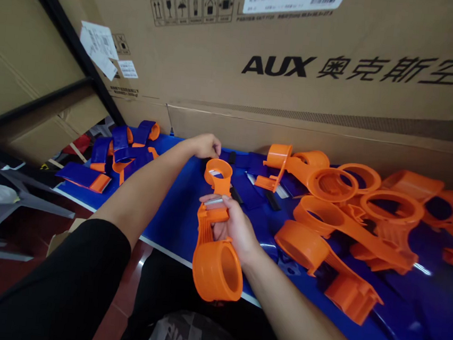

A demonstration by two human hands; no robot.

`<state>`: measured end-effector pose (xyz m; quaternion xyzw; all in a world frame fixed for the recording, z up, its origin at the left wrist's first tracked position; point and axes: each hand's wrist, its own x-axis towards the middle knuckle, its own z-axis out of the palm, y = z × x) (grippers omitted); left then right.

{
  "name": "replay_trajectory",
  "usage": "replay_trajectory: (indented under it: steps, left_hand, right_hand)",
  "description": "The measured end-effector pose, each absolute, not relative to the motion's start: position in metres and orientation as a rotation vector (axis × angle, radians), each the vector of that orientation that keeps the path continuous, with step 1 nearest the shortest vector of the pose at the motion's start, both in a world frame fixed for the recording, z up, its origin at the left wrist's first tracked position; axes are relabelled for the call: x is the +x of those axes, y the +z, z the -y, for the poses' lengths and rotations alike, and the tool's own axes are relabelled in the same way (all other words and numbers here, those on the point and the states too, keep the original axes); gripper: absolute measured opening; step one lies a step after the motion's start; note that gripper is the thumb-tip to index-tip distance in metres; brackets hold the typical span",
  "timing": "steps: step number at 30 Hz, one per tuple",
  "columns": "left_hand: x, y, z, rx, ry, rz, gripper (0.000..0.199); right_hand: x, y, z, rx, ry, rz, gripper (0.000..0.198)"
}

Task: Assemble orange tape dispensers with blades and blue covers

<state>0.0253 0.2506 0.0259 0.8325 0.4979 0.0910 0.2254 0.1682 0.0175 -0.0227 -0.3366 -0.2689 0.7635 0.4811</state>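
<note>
Two orange plastic tape dispensers are at the grip: one (209, 272) in the right hand (235, 227), and a second (220, 186) just beyond it, its neck running behind the right thumb (whether that hand bears the second one too, I cannot tell). To the right of the grip lies a heap of about nine orange rings (301, 244), several with handles, overlapping too much for a sure count. Away to the left of the grip sit at least five blue-covered orange pieces (102, 151), bunched together. The held dispenser is smooth and glossy, a thick round hoop at its near end and a ribbed, boxy part at the far end, with one thin metal strip (213, 201) across it. Blue flat pieces (252, 188) and narrow black strips (272, 200) are scattered right of the grip on the shiny blue table (175, 202). One big cardboard carton (204, 71) stands behind everything. The right hand is closed around the boxy part, thumb beside the metal strip, with the hoop nearest the body. The left hand (207, 147) reaches past the second dispenser, fingers curled downward; whether they pinch anything is hidden.
</note>
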Motion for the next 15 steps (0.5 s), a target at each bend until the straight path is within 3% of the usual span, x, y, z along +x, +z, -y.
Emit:
replay_trajectory:
  steps: [5,7,10,15]
  left_hand:
    - [-0.003,0.066,-0.201,2.281,0.658,-1.467,0.030]
    - [-0.015,0.073,-0.150,2.357,1.055,-1.352,0.034]
    - [-0.025,0.064,-0.064,2.457,1.291,-1.072,0.024]
    - [-0.031,0.034,0.012,2.260,1.413,-1.020,0.029]
  right_hand:
    - [0.170,-0.019,-0.018,-0.748,1.894,0.610,0.040]
    - [0.170,-0.018,-0.017,-0.730,1.903,0.607,0.039]
    - [0.168,-0.017,-0.015,-0.700,1.925,0.594,0.035]
    - [0.168,-0.019,-0.012,-0.728,1.901,0.693,0.033]
